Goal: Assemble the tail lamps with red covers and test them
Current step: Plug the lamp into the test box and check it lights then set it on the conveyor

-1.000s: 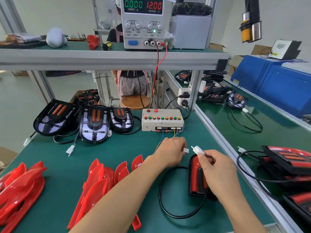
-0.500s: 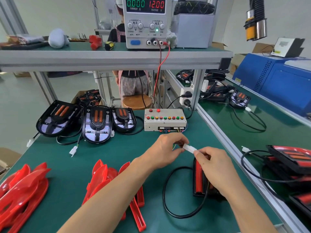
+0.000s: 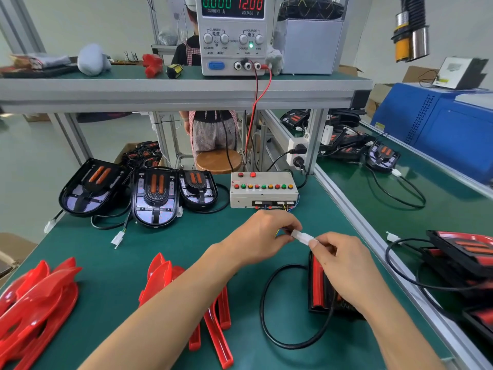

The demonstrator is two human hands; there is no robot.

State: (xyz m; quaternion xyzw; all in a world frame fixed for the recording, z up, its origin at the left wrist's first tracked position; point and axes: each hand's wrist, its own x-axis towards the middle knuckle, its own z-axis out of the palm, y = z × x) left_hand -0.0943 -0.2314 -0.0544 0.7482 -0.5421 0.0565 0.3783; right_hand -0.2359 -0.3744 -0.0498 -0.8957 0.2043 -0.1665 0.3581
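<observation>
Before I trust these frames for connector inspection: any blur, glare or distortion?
Head view: wide-angle bending bows the shelf edge; right-edge blue machine is motion-smeared; white connector between left hand and right hand is soft; lighting is even, with no harsh glare.

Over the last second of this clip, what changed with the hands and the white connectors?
The left hand and right hand, each pinching a plug a second ago with a gap between, have come together; the white connector now spans from fingers to fingers, seemingly mated. The supply display stays at 0.000 and 12.00; the red covers lie unmoved.
</observation>
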